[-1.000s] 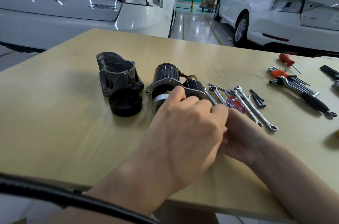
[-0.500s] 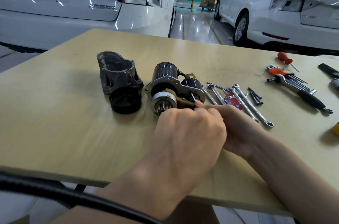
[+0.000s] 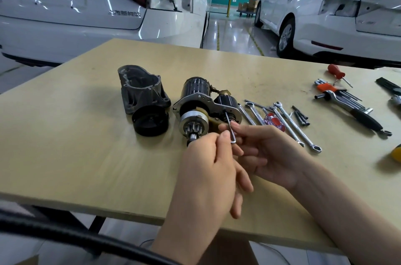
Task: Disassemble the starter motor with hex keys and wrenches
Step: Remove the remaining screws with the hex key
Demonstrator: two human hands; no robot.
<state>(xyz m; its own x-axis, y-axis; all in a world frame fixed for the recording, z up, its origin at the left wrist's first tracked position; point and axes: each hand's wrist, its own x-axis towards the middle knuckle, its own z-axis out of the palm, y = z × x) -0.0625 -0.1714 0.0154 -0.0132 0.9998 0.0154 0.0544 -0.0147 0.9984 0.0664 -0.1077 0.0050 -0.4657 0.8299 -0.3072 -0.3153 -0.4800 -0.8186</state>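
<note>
So the starter (image 3: 201, 108) is lying on its side mid-desk (image 3: 86, 156), pinion end facing me: black ribbed motor can at the back, silver plate across the front, the smaller black solenoid bolted on beside it, and the shiny drive with its little toothed gear sticking out toward my hands. There's a tan lever piece showing between the drive and the solenoid. I've got a small hex key (image 3: 229, 127) stuck in near the solenoid end, pinched by my right hand (image 3: 267, 154) between thumb and fingertips, rest of those fingers loosely spread. My left hand (image 3: 208, 178) is right up against the gear tip and the key's bend, thumb up, fingers relaxed and pointing down, not really gripping anything as far as I can see. The grey nose housing (image 3: 141, 89) is already off and standing just left of the starter, with a black cap (image 3: 150, 121) touching its front. Wrenches (image 3: 288, 123) are fanned out right of the starter, bolts (image 3: 300, 115) beside them.
</note>
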